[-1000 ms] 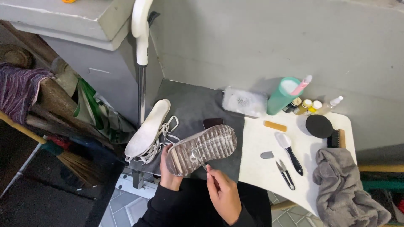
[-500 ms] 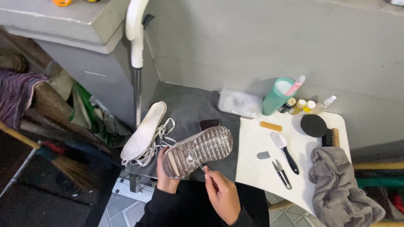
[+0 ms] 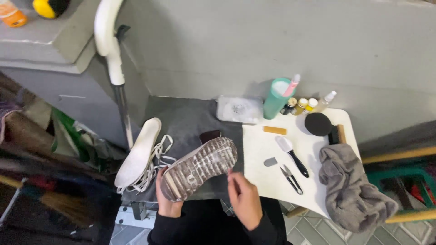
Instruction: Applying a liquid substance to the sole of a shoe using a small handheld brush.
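So, we've got sneaker [image 3: 198,169] flipped sole-up, left hand [image 3: 167,204] clamped round heel end from below, fingers wrapped tight. Right hand [image 3: 244,197] sits just past toe end, fingertips pinched together on something tiny at sole edge, can't tell what. White insole [image 3: 138,152] and loose laces [image 3: 156,159] lie just left of grip; brush [image 3: 291,154] and snips [image 3: 290,178] on white board [image 3: 268,181] to right. Our guess at risk: one-hand hold on heel is loose-ish, hard poke at toe could twist shoe out, or tool skids off muddy tread into left fingers.
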